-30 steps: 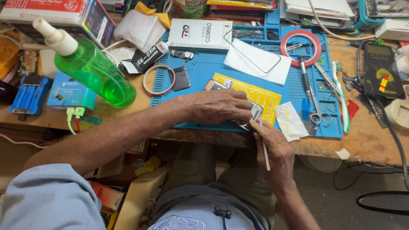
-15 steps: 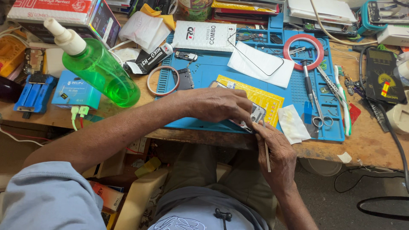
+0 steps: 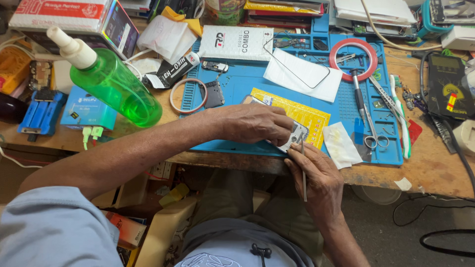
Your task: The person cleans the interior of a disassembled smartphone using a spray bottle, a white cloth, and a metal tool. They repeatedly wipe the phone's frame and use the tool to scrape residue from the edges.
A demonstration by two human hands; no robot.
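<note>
Head view: a cluttered wooden desk [image 3: 435, 173] fills the frame, and on it lies a blue rectangular silicone work mat [image 3: 247, 89] with moulded compartments along its far edge. Left of the mat, a clear green plastic bottle with a white pump top [image 3: 116, 84] lies tilted on its side. A white sheet of paper under a thin black rectangular frame [image 3: 302, 74] sits at the mat's middle, near a red ring of tape [image 3: 354, 59]. A yellow printed card [image 3: 302, 111] lies beneath the work, with a crumpled white wipe [image 3: 341, 143] just beside it and a pair of steel scissors [image 3: 373, 133] to the right. The left hand [image 3: 250, 121] reaches across the mat, its grip closed over a small silver phone frame [image 3: 296, 134] at the mat's near edge, pinning it on the yellow card. The right hand [image 3: 316, 175], below the desk edge, has its grip closed around a thin metal probe [image 3: 303, 168], held upright with its tip touching the phone frame.
</note>
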